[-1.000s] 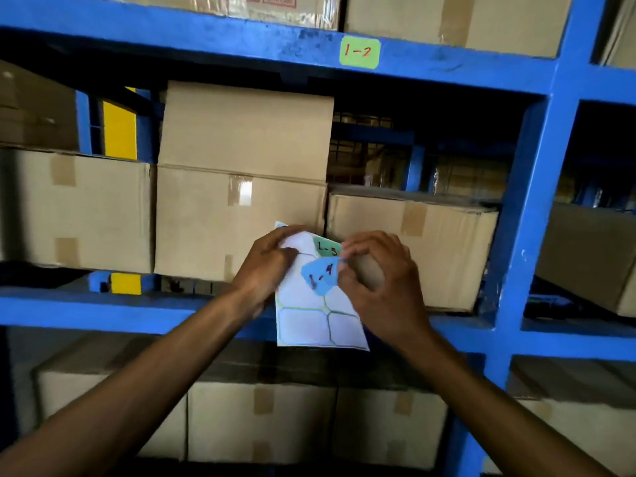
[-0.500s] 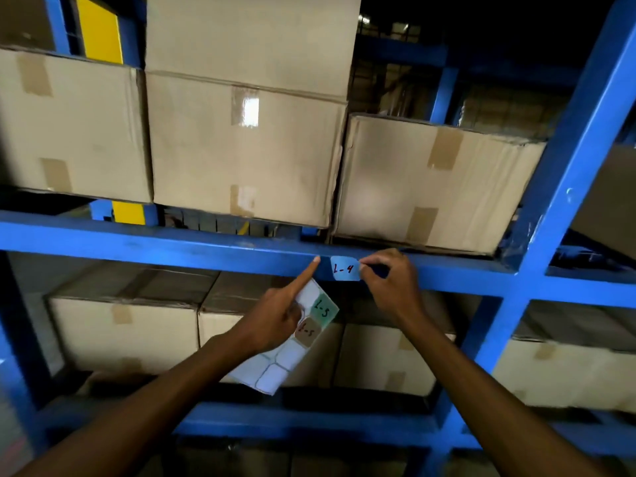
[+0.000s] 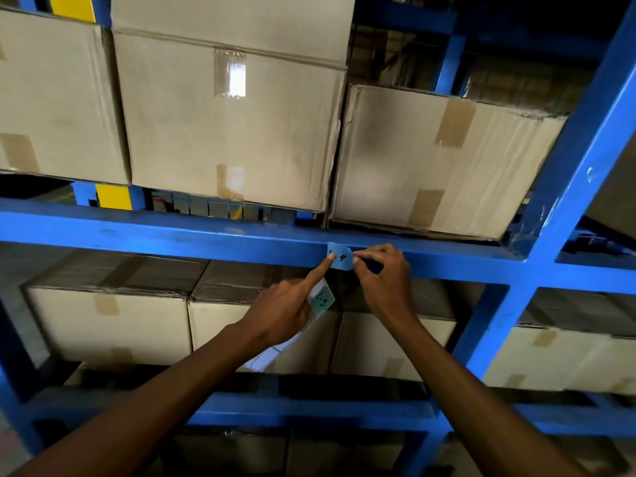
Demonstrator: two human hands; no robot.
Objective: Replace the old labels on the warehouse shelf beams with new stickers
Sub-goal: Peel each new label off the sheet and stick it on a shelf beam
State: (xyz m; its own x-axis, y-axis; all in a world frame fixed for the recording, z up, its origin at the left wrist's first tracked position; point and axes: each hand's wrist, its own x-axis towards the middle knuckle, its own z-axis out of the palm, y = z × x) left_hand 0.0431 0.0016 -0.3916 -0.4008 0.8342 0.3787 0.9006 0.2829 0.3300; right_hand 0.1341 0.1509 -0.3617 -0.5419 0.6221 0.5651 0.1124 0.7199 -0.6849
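Blue shelf beam [image 3: 172, 235] under cardboard boxes [image 3: 227, 132]

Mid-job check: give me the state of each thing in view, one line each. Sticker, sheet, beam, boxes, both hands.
blue sticker: on the beam face, not yet flat, right edge pinched.
shelf beam: no other label in view.
sticker sheet: held in the left hand, green sticker remaining on it.
left hand: forefinger pressing the sticker's left edge.
right hand: fingertips gripping the sticker.
cardboard boxes: taped shut, shelved.
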